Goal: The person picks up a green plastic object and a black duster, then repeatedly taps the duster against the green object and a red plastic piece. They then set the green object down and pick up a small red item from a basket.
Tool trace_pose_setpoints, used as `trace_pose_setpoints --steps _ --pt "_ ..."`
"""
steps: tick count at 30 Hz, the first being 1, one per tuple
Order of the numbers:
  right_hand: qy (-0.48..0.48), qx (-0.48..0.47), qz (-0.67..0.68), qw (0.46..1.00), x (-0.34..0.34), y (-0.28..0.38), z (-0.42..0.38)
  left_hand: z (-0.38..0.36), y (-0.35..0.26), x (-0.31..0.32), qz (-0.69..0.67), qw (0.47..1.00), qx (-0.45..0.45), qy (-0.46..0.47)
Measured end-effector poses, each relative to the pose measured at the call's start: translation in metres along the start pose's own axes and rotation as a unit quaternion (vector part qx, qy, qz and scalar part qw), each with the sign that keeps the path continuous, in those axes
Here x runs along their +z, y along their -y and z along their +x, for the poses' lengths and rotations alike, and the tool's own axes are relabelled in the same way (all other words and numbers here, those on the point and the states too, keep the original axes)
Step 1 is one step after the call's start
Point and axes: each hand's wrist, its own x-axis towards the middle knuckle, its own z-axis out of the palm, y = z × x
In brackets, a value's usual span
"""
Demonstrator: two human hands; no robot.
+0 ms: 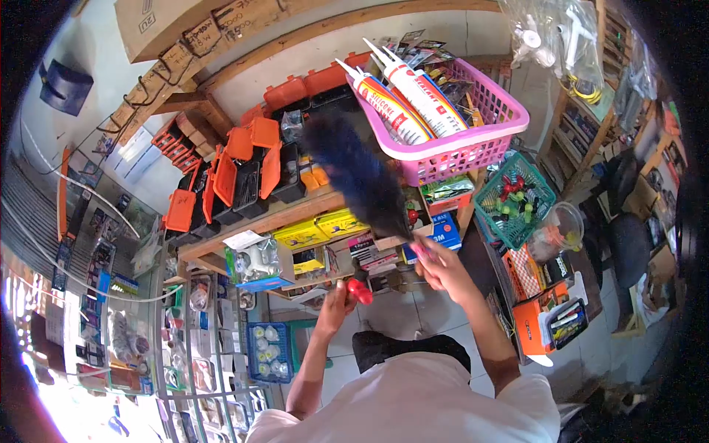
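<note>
A dark, fluffy feather duster is gripped by its pink handle in my right hand, fingers wrapped round it. Its blurred head reaches up and to the left, over the shelf top beside the pink basket. In that basket lie white sealant tubes with pointed nozzles. Lower and to the left, my left hand is closed on a small red object with a black end, whose kind I cannot tell. Both hands are in front of the wooden shelf.
Orange-lidded organizer boxes line the shelf top. Below them are yellow boxes and a blue 3M box. A green basket and a clear tub stand on the right, a blue crate low on the left.
</note>
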Motion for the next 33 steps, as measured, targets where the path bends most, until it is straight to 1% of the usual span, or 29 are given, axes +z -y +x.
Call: trace_pose_setpoints --steps 1,2,3,4,6,8,10,11,12,13,14,16,17,18,20,22,23,24,25,26,27,28,29,30,31,32,33 --pt "-0.004 0.0 0.003 1.0 0.005 0.005 0.01 0.002 0.005 0.003 0.005 0.999 0.02 0.03" --pt "0.017 -0.034 0.034 0.999 0.009 0.006 0.023 0.003 0.01 0.008 0.011 0.997 0.04 0.059" --pt "0.039 -0.069 0.064 0.995 0.012 0.007 0.037 0.004 0.009 0.014 -0.028 0.997 0.01 0.075" --pt "0.041 -0.073 0.083 0.993 0.011 0.006 0.055 0.005 0.012 0.018 -0.024 0.997 0.007 0.079" --pt "0.049 -0.051 0.19 0.979 0.021 0.023 0.072 0.009 0.019 0.026 -0.073 0.989 -0.027 0.126" --pt "0.045 -0.047 0.197 0.978 0.02 0.031 0.095 -0.002 -0.001 0.041 -0.129 0.987 -0.029 0.095" --pt "0.057 -0.076 0.172 0.98 0.015 0.03 0.119 0.009 0.017 0.034 -0.053 0.988 -0.046 0.135" --pt "0.07 -0.048 0.179 0.98 0.013 0.033 0.126 0.014 0.022 0.03 -0.052 0.989 -0.049 0.132" --pt "0.08 -0.02 0.186 0.979 0.014 0.038 0.127 0.019 0.023 0.028 -0.056 0.985 -0.115 0.114" --pt "0.074 -0.019 0.163 0.984 0.015 0.04 0.128 0.023 0.025 0.027 -0.059 0.977 -0.18 0.099" --pt "0.07 -0.019 0.167 0.983 0.017 0.041 0.125 0.027 0.027 0.026 -0.057 0.976 -0.184 0.101" --pt "0.04 -0.005 0.098 0.994 0.021 0.047 0.12 0.038 0.03 0.022 -0.068 0.983 -0.145 0.087" --pt "0.055 -0.007 0.095 0.994 0.018 0.046 0.119 0.045 0.031 0.021 -0.066 0.983 -0.146 0.091" --pt "0.052 -0.009 0.097 0.994 0.015 0.044 0.117 0.053 0.03 0.02 -0.068 0.982 -0.156 0.082" --pt "0.056 0.014 0.157 0.986 0.007 0.04 0.114 0.066 0.029 0.022 -0.068 0.981 -0.165 0.075" --pt "0.045 0.001 0.145 0.988 -0.003 0.031 0.101 0.079 0.02 0.027 -0.029 0.991 -0.13 0.026" --pt "-0.034 -0.025 0.102 0.994 -0.005 0.027 0.089 0.089 0.019 0.025 -0.03 0.991 -0.127 0.025" --pt "-0.112 -0.052 0.057 0.991 -0.01 0.024 0.077 0.104 0.024 0.022 0.019 0.996 -0.083 0.016" --pt "-0.111 -0.056 0.073 0.99 -0.019 0.02 0.064 0.12 0.031 0.019 0.067 0.997 -0.041 0.007" --pt "-0.112 -0.059 0.089 0.988 -0.032 0.014 0.049 0.139 0.04 0.015 0.064 0.997 -0.041 0.007" --pt "-0.114 -0.058 0.087 0.988 -0.047 0.006 0.037 0.16 0.049 0.011 0.183 0.982 0.046 -0.028" --pt "-0.116 -0.046 0.095 0.988 -0.064 -0.004 0.026 0.175 0.052 0.01 0.297 0.944 0.13 -0.06" --pt "-0.12 -0.035 0.103 0.987 -0.077 -0.013 0.013 0.178 0.04 0.016 0.295 0.945 0.13 -0.055" --pt "-0.126 -0.036 0.103 0.986 -0.083 -0.018 0.0 0.177 0.019 0.026 0.341 0.927 0.129 -0.087" --pt "-0.182 -0.019 0.067 0.981 -0.089 -0.022 -0.013 0.18 0.006 0.034 0.386 0.906 0.13 -0.117" --pt "-0.238 -0.001 0.033 0.971 -0.094 -0.025 -0.025 0.188 0.003 0.039 0.384 0.907 0.134 -0.109" --pt "-0.246 -0.004 0.034 0.969 -0.101 -0.029 -0.036 0.198 0.005 0.043 0.442 0.875 0.154 -0.121"
